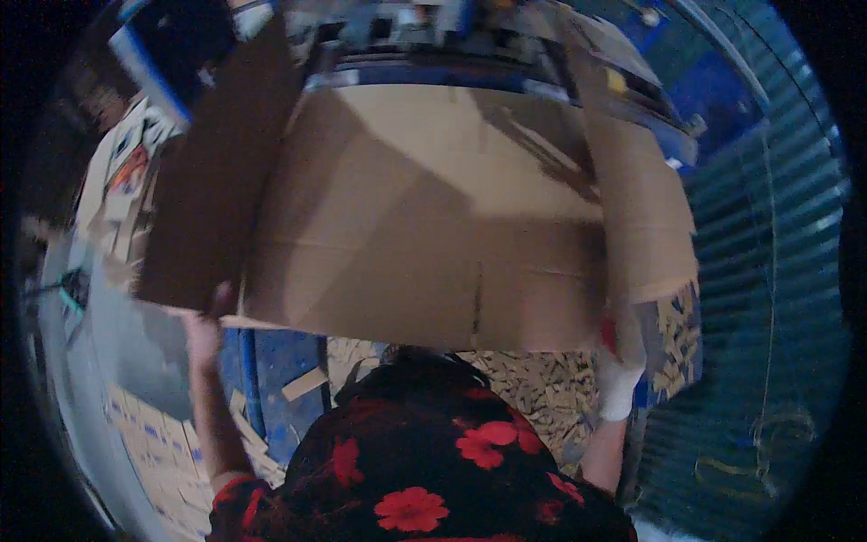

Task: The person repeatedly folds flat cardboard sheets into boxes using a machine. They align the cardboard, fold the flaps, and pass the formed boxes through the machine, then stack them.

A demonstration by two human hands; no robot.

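A large brown cardboard sheet (406,208) with creases and slots spans the space in front of me. Its left and right flaps are folded up. My left hand (206,332) grips the near left corner, with the thumb on the upper face and the fingers mostly hidden beneath. At the near right corner, my right hand (621,370), in a white glove or wrap, closes on the same sheet. Something red shows at its fingers, too blurred to name. The far edge of the cardboard lies close to a blue-edged machine (442,59).
Many small cardboard offcuts (542,388) are heaped below the sheet, near my body. Flat cardboard pieces (163,443) lie at the lower left beside a blue metal frame (293,420). A green corrugated wall (768,271) runs along the right.
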